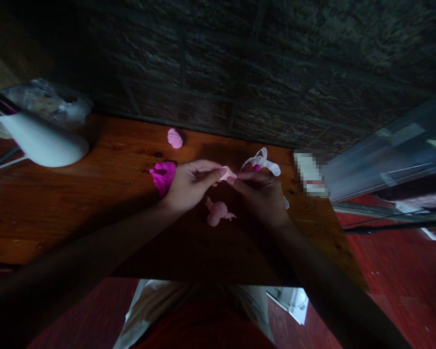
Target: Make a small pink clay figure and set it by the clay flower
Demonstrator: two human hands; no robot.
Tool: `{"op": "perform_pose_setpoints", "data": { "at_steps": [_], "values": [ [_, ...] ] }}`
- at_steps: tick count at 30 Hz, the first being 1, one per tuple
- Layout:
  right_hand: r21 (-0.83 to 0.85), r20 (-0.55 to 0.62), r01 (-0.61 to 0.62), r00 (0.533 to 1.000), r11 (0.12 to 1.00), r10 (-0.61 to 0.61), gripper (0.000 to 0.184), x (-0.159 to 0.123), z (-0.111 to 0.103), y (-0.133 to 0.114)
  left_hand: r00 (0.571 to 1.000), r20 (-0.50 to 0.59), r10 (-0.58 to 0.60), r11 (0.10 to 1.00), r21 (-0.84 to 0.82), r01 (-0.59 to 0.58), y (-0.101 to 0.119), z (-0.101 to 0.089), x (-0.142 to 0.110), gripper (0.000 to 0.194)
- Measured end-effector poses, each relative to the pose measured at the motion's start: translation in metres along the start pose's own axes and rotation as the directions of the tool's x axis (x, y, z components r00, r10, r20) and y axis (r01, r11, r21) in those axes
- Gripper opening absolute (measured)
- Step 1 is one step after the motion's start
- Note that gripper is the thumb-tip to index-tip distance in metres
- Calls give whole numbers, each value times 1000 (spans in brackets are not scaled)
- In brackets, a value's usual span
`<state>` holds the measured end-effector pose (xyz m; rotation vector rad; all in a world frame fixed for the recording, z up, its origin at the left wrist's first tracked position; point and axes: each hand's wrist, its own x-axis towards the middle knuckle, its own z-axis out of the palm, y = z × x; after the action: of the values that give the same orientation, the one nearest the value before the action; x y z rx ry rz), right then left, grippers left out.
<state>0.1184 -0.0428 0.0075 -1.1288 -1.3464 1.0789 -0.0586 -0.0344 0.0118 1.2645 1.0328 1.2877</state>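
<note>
Between the fingertips of my left hand (189,184) and my right hand (263,196) is a small piece of pale pink modelling clay (227,173). Both hands pinch it, one from each side, above the table. Just below them on the wood lies a pink clay figure (218,212) with a rounded body and small limb-like parts sticking out. A flattened magenta clay piece (162,177) rests beside my left hand, partly covered by it. Behind my right hand sits a crumpled white wrapper (263,159) with some magenta clay (255,168) in it.
A pink clay lump (175,138) lies towards the back of the wooden table (109,194). At the left stand a white lamp-like object (47,140) and clear plastic bags (54,104). A blurred-out rectangular item (310,173) lies at the right edge. A dark brick-patterned wall (218,68) rises behind.
</note>
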Motion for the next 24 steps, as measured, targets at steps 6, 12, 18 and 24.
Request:
{"op": "perform_pose_setpoints", "data": {
  "at_steps": [6, 12, 18, 24],
  "values": [
    [-67, -55, 17, 998, 998, -21, 14, -2, 2, 1, 999, -8, -33, 999, -20, 33, -3, 1, 0, 22],
    [17, -106, 6, 994, 1000, -5, 17, 0, 0, 3, 998, 59, 11, 999, 52, -14, 0, -2, -1, 19],
    [-36, -40, -15, 999, 999, 13, 17, -1, 0, 0, 998, 19, 66, 993, 97, -67, -4, -1, -1, 22],
    [106, -95, -74, 992, 992, 85, 17, 2, 1, 1, 998, 56, 34, 999, 28, -36, -2, -1, -2, 27]
  ]
}}
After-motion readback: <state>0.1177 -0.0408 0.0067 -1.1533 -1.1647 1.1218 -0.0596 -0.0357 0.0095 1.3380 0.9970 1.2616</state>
